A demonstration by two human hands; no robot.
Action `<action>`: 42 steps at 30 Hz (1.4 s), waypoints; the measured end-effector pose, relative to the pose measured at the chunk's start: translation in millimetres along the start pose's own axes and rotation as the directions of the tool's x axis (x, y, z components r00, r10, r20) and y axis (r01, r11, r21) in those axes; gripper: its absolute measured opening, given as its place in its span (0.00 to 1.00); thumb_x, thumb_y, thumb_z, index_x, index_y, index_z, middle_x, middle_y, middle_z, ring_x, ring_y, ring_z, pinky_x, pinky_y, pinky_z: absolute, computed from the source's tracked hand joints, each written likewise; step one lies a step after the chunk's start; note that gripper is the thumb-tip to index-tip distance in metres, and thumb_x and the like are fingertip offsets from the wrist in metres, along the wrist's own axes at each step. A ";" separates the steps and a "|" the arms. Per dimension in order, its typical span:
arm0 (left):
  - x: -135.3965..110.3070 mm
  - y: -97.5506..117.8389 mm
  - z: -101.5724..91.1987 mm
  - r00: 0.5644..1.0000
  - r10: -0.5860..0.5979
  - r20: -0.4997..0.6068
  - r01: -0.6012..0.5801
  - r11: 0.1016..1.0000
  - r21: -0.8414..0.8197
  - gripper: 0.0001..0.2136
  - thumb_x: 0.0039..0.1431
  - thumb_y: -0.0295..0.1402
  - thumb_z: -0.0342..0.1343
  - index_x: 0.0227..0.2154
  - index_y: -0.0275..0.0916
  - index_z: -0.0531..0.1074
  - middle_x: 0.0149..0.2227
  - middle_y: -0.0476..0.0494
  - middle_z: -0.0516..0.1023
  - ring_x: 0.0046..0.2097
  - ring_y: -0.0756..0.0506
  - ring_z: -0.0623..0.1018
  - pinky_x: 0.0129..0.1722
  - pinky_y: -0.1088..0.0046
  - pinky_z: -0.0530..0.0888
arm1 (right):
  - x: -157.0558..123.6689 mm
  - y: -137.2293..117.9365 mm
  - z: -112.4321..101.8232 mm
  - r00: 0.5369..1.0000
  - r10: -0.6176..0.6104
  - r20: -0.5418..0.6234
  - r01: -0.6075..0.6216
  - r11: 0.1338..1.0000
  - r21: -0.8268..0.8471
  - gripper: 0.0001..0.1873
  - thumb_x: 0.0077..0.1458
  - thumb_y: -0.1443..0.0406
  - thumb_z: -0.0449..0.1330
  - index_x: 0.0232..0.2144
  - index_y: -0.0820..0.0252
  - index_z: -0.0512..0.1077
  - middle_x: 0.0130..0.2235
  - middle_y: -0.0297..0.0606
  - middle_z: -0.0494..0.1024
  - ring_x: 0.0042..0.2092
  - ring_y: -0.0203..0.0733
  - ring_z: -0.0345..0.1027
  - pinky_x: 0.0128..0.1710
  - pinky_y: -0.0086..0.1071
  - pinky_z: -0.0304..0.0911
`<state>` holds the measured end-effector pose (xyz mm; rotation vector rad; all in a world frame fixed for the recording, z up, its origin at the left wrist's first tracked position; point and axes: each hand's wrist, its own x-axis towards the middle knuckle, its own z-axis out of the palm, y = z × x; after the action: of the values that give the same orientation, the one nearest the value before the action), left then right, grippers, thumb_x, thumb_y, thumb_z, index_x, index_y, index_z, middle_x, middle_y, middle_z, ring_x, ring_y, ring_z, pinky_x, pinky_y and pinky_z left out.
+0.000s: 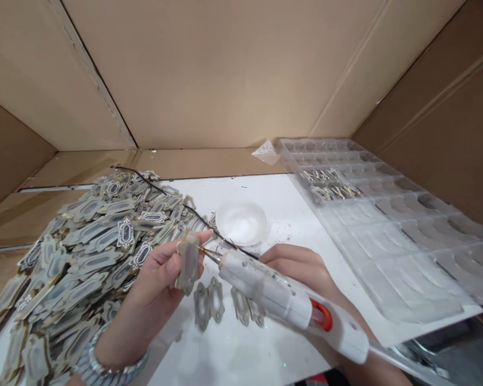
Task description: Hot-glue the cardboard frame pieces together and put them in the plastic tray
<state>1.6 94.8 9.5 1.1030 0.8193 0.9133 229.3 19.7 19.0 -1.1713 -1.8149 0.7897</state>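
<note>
Pinched upright between the thumb and fingers of my left hand is a small grey-beige ornate frame piece with a long oval centre. My right hand is wrapped round a white glue gun with an orange-red part, and a clear stick comes out of its rear. The gun's narrow metal tip points left at the right edge of the piece; whether they touch, I cannot tell. Several similar frame pieces lie on the white board below the gun. Part of my right hand is hidden behind the gun.
A large heap of frame pieces covers the left side. A white dish stands behind the hands, crossed in front by a thin dark cord. On the right is a clear compartment tray holding small pieces. Cardboard walls enclose the work surface.
</note>
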 end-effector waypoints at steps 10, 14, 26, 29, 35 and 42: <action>-5.7 4.4 5.3 0.983 -0.184 0.012 0.184 0.972 -0.149 0.22 0.40 0.53 0.69 0.39 0.49 0.82 0.22 0.50 0.64 0.25 0.54 0.59 0.24 0.80 0.59 | 1.8 4.1 1.9 0.995 -0.095 -0.015 0.094 0.994 -0.053 0.15 0.65 0.58 0.55 0.31 0.59 0.75 0.34 0.41 0.77 0.34 0.41 0.73 0.34 0.31 0.67; -6.5 5.7 8.1 0.975 -0.224 -0.011 0.219 0.959 -0.180 0.23 0.37 0.53 0.70 0.38 0.49 0.82 0.24 0.50 0.65 0.26 0.54 0.60 0.25 0.81 0.60 | 3.4 2.8 2.8 0.995 -0.092 -0.041 0.090 0.995 -0.049 0.16 0.65 0.59 0.55 0.29 0.60 0.74 0.33 0.41 0.77 0.35 0.41 0.73 0.33 0.31 0.67; -5.1 3.1 7.5 0.973 -0.231 0.001 0.226 0.951 -0.210 0.22 0.39 0.53 0.69 0.39 0.50 0.82 0.24 0.50 0.65 0.27 0.54 0.60 0.25 0.81 0.61 | 2.1 2.4 3.4 0.996 -0.078 -0.033 0.077 0.996 -0.049 0.13 0.63 0.62 0.57 0.27 0.61 0.73 0.31 0.39 0.76 0.32 0.38 0.70 0.31 0.30 0.64; -6.1 2.6 8.2 0.970 -0.241 0.002 0.236 0.948 -0.212 0.22 0.40 0.53 0.69 0.39 0.50 0.82 0.23 0.51 0.64 0.26 0.55 0.58 0.25 0.82 0.60 | 2.7 3.6 3.2 0.997 -0.076 -0.030 0.074 0.996 -0.058 0.15 0.64 0.61 0.56 0.27 0.60 0.73 0.30 0.39 0.75 0.31 0.38 0.69 0.30 0.30 0.63; -5.9 1.3 6.1 0.969 -0.245 0.041 0.248 0.947 -0.206 0.23 0.41 0.53 0.69 0.40 0.50 0.82 0.24 0.51 0.63 0.26 0.55 0.59 0.25 0.83 0.61 | 2.5 5.1 3.4 0.996 -0.086 -0.032 0.084 0.995 -0.058 0.16 0.64 0.61 0.55 0.26 0.60 0.72 0.29 0.38 0.74 0.29 0.38 0.68 0.28 0.30 0.62; -6.3 1.9 8.8 0.972 -0.233 0.040 0.236 0.946 -0.221 0.23 0.42 0.53 0.68 0.40 0.48 0.82 0.23 0.52 0.63 0.26 0.55 0.59 0.25 0.82 0.60 | 0.6 5.9 4.5 0.997 -0.075 -0.034 0.073 0.996 -0.053 0.13 0.63 0.66 0.55 0.25 0.58 0.69 0.30 0.38 0.73 0.32 0.38 0.68 0.30 0.30 0.62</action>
<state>6.6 86.1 14.1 0.7947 0.7962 0.7753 227.6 22.1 12.1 -1.1369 -1.8481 0.6792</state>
